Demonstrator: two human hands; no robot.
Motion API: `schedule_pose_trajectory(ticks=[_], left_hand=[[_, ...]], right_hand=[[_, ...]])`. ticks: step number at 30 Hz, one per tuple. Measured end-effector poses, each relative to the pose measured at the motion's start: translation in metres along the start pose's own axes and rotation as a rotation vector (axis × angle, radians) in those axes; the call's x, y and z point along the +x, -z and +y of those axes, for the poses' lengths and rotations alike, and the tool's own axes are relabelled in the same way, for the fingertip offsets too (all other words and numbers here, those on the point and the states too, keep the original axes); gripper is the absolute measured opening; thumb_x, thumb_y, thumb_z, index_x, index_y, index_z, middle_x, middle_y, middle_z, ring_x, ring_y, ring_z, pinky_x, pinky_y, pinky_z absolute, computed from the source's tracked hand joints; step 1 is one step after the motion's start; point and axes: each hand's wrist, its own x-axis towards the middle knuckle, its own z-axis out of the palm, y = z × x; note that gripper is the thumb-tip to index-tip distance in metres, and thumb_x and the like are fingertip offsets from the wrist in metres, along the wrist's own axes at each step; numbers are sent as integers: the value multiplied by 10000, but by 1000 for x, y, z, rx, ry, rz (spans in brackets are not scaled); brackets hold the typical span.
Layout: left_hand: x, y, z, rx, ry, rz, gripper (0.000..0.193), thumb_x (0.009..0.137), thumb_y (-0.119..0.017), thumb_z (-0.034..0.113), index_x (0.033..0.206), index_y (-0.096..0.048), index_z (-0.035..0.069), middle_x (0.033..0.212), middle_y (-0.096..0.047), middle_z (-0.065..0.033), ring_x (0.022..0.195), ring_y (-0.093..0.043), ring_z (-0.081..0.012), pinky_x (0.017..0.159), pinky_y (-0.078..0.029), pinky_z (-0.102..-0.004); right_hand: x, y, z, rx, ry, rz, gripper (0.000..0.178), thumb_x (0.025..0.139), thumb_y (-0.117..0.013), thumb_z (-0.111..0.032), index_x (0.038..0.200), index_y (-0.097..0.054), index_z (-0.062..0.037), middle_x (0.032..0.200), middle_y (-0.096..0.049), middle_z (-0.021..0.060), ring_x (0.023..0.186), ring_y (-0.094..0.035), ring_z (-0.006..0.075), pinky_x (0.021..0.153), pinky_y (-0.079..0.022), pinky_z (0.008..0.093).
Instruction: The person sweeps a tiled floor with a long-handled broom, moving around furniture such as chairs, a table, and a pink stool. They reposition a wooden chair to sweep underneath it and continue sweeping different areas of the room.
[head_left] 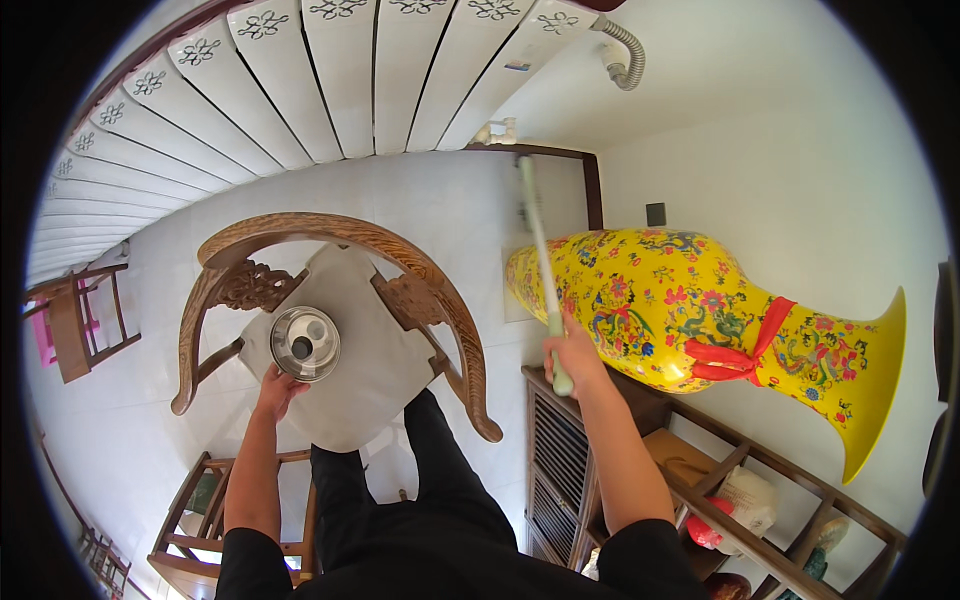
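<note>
My left hand [283,388] grips the near rim of a round metal bowl [275,345], over the pale seat of a carved wooden armchair [447,290]. Inside the bowl are a dark round piece and a lighter one, too small to name. My right hand [577,355] is wrapped round the green grip of a long-handled brush [543,255]. The brush reaches away from me, its blurred head over the floor by the far wall. Just right of it is a large yellow vase [640,290] with flower patterns and a red ribbon [740,350].
A white ribbed radiator [300,90] spans the far left wall, with a grey flexible pipe [630,55] at its right end. A dark wooden shelf unit [560,460] holding several items stands at my right. Wooden chairs [190,540] are at lower left.
</note>
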Motion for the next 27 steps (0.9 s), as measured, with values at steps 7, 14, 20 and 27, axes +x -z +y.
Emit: schedule_pose_trajectory(ticks=[7,14,20,27], left_hand=[[4,-3,10,24,27,-65,347,899,-485,12,1240,-435,43,1034,-635,-125,805,-666,-228,660,-582,-335],[-17,1,-25,27,71,-8,361,881,-520,30,1239,-474,42,956,-663,-112,766,-673,-218,609,-582,-329],[-86,-9,-47,-69,-16,-3,342,911,-530,86,1247,-484,44,992,-657,-116,798,-673,-214,638,-582,-337],[-153,-4,-90,-240,-57,31,372,875,-495,32,1245,-483,-5,1009,-630,-157,815,-671,-243,720,-592,-369]], right_hand=[[161,-4,-21,-262,-44,-39,408,781,-467,38,1184,-411,73,898,-547,208,569,-559,265,467,-467,409],[50,-30,-8,-536,126,-230,602,793,-507,24,1376,-354,4,722,-539,145,508,-540,216,420,-439,381],[-16,38,-20,-443,-22,-440,769,789,-584,-15,1480,-276,-150,545,-465,42,428,-473,150,406,-407,309],[-37,55,41,-475,51,-216,774,782,-493,12,1488,-245,-186,654,-457,52,442,-453,145,365,-387,299]])
